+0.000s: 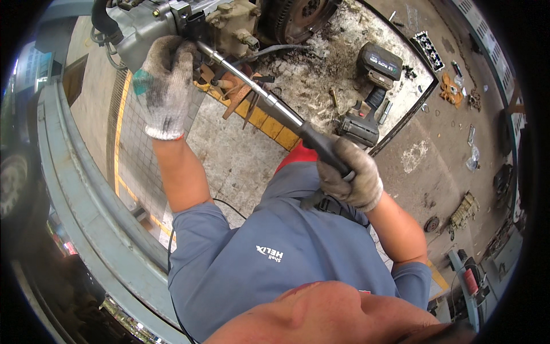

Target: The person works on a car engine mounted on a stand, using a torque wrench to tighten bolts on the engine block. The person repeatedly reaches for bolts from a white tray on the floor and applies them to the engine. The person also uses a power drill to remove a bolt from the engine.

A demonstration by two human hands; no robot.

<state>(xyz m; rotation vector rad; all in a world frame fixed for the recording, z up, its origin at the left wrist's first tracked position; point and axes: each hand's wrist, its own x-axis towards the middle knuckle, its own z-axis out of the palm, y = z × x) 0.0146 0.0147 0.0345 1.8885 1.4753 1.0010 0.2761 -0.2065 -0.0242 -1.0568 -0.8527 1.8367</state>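
Observation:
A long-handled wrench (268,96) slants across the middle, with a chrome shaft and a black grip. My right hand (354,175), in a worn pale knit glove, is wrapped around the grip near its lower end. At the far end, the gloved fingers of my left hand (167,86) curl around the wrench's head, close against a metal engine (143,34). The wrench's head and whatever it sits on are hidden behind those fingers and the engine parts.
Right of the engine's round flywheel (301,22), a cordless impact wrench (371,97) lies on a dirty pale board (344,34). A black-and-white metal part (428,50), an orange rag (451,90) and scattered parts lie on the floor beyond. A blue-grey metal beam (86,189) curves along my left.

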